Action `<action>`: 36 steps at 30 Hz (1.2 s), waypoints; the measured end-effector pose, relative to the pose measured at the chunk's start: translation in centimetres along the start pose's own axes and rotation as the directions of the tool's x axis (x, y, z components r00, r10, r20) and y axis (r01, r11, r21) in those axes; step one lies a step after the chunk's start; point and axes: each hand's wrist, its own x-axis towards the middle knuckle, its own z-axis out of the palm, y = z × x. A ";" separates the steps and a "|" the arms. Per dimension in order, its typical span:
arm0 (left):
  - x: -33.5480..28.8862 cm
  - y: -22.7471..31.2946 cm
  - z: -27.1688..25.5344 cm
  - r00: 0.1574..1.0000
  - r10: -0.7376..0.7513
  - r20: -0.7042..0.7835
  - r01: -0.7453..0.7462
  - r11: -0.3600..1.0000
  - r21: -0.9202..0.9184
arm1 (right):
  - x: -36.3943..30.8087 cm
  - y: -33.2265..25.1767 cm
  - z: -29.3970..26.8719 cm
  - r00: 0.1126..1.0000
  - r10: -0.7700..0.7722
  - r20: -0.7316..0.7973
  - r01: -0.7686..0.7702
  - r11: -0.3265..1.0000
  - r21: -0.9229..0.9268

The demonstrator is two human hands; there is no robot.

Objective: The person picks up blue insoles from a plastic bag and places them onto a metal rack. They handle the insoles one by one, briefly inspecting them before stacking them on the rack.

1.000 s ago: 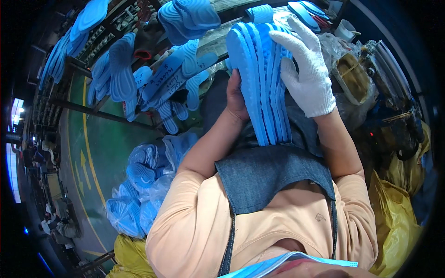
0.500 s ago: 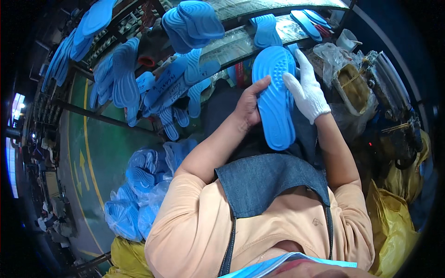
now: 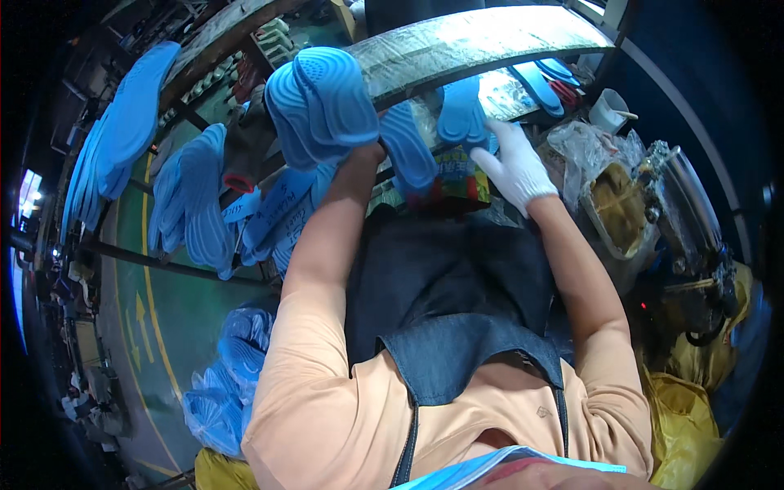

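My left arm reaches up to the shelf, and my bare left hand (image 3: 370, 153) is mostly hidden behind a stack of blue foam insoles (image 3: 322, 106) that juts over the upper shelf edge. Next to that hand, a ridged blue insole (image 3: 408, 149) hangs tilted off the lower shelf; whether my fingers touch it is hidden. My right hand (image 3: 516, 170), in a white knit glove, is open, thumb and fingers apart. It is just right of another group of blue insoles (image 3: 463, 110) on the lower shelf.
More insoles hang at the left (image 3: 122, 122) and below the rack (image 3: 196, 192). Bagged insoles (image 3: 216, 400) lie by my left side. To the right are a plastic-lined container of brown material (image 3: 616, 208), a white cup (image 3: 606, 110) and yellow sacks (image 3: 682, 416).
The insole pair held between both hands has left my lap. My left hand has moved up and left to the shelf; the right is off the insoles. The view has shifted.
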 end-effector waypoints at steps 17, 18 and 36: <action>-0.6 -2.8 2.1 0.962 0.257 -0.096 0.060 0.145 0.988 | 11.9 1.2 6.1 0.953 0.215 0.215 -0.108 0.900 -0.422; -0.8 -2.6 2.2 0.959 0.268 -0.089 0.051 0.144 0.988 | 11.4 1.5 5.9 0.954 0.210 0.212 -0.107 0.903 -0.416; -20.5 5.0 15.1 0.832 -0.101 0.546 0.308 0.902 -0.302 | -11.9 -1.2 -15.8 0.935 -0.202 -0.291 0.185 0.979 -0.084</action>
